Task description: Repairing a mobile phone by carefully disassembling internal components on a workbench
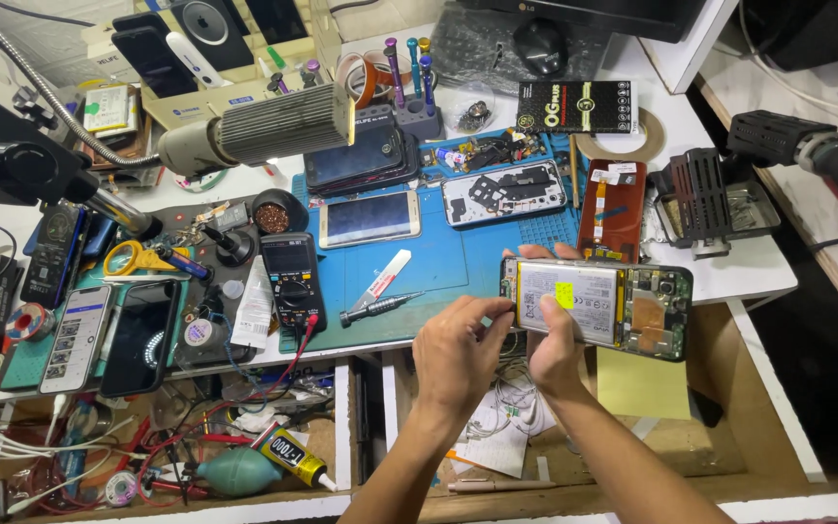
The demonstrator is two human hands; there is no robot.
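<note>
Right, status, biggest item first:

- worktop (729, 277): white, crowded, with a blue mat (438, 272) in the middle. Opened phone (598, 303) is held in the air just in front of the worktop's near edge, above an open drawer (710, 388).
- opened phone: back cover off, pale battery with a yellow sticker (564, 294) facing up, circuit board exposed at the right end.
- right hand (555, 349): grasps the phone from below, thumb up across the battery, fingertips showing past the far edge.
- left hand (458, 354): fingers curled, pinched at the phone's left end near the battery corner. Whether it holds a small tool or only touches the frame, I cannot tell.
- multimeter (293, 281), screwdriver (380, 309) and a white pry tool (385, 274) lie on the mat, well apart from both hands.
- Doing it well, my read: keep the phone level and braced by the right hand, work only the battery edge, stay off the board and flex cables, no bending the cell.
- Hidden or unclear: underside of the phone; left fingertips' contact point; small board parts too fine to read; phone's right end partly in shadow; drawer contents mostly covered by the arms.
</note>
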